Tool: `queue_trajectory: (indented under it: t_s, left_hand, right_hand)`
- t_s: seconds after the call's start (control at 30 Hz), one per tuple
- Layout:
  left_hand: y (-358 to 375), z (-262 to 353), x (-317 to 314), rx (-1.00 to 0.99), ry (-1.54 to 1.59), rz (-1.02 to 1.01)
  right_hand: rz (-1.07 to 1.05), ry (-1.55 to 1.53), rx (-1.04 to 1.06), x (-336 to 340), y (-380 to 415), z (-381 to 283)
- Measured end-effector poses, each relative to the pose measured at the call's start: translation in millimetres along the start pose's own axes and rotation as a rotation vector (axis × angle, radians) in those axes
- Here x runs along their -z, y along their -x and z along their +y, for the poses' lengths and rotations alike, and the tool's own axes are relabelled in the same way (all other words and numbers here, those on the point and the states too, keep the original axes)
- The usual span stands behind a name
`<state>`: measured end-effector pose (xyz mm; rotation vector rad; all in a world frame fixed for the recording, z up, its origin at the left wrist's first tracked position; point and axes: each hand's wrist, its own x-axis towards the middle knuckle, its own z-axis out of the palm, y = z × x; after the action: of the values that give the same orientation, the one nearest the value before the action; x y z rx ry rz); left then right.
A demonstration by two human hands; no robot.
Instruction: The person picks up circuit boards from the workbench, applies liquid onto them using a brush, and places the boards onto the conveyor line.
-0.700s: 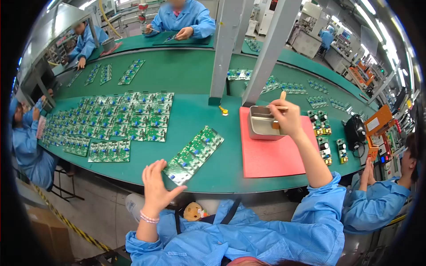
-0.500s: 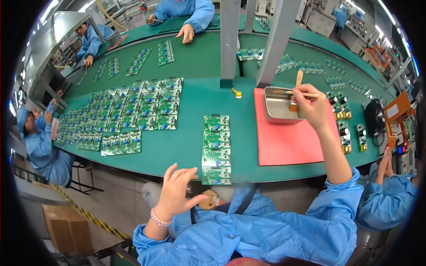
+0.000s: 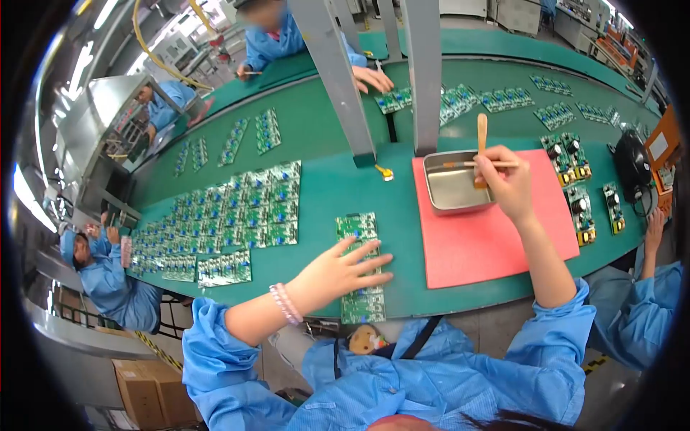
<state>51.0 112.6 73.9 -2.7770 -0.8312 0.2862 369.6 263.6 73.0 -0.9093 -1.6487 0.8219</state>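
My left hand [image 3: 334, 273], fingers spread, is over the middle of a green circuit board panel [image 3: 363, 307] that lies lengthwise near the table's front edge; whether it touches the panel is unclear. At the right, my right hand [image 3: 507, 179] is closed round a thin wooden brush [image 3: 471, 164], held level above a metal tray [image 3: 436, 199]. A wider brush [image 3: 482, 134] with a wooden handle stands in the tray, close to my fingers. Under the tray lies a red mat [image 3: 460, 258]. The middle of the panel is hidden by my left hand.
Rows of circuit boards [image 3: 244, 208] cover the left of the green table [image 3: 316, 179]. Grey posts [image 3: 422, 79] rise behind a small yellow object [image 3: 386, 172]. Boards with black parts [image 3: 581, 208] stand right of the mat. A co-worker's hand [image 3: 372, 79] reaches toward boards across the table.
My left hand has moved forward and right over the panel. My right hand still holds the brush above the tray. The view has shifted, and the co-worker's hand opposite has moved right toward a board.
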Motion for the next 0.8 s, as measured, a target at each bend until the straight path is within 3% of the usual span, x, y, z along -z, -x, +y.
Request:
queue_trajectory:
  t_s: [0.13,0.2,0.33,0.4,0.47,0.63,0.67,0.77,0.8]
  left_hand:
    - [-15.2,-18.8,-2.7,-0.087,0.091,-0.003]
    - [-21.6,-27.2,1.7,-0.177,-0.081,-0.059]
    - [-24.7,-29.3,13.7,-0.121,-0.091,-0.14]
    - [-21.9,-28.0,14.5,0.071,0.192,-0.185]
    - [-15.0,-27.5,7.3,0.107,0.19,-0.078]
    - [6.4,-13.1,10.3,0.484,0.333,-0.229]
    - [13.5,-7.6,2.9,0.508,0.349,-0.2]
    - [38.1,14.3,-26.4,0.672,0.29,0.229]
    - [48.8,15.8,-26.2,0.694,0.394,0.27]
  right_hand:
    - [0.041,-0.105,-0.075,-2.9,4.8,12.5]
    - [0.074,-0.146,-0.061,-4.2,5.9,13.4]
    - [0.071,-0.126,-0.02,-1.0,9.6,12.5]
    - [0.062,-0.08,0.037,-1.4,9.4,15.3]
    - [0.049,0.029,0.096,1.0,8.5,16.2]
    - [-0.015,-0.056,-0.041,4.5,4.2,18.7]
    - [-0.047,-0.035,-0.024,3.5,3.4,17.5]
    - [-0.011,-0.104,-0.071,0.3,3.0,2.2]
    - [-0.071,-0.07,-0.073,-0.3,-0.8,-5.7]
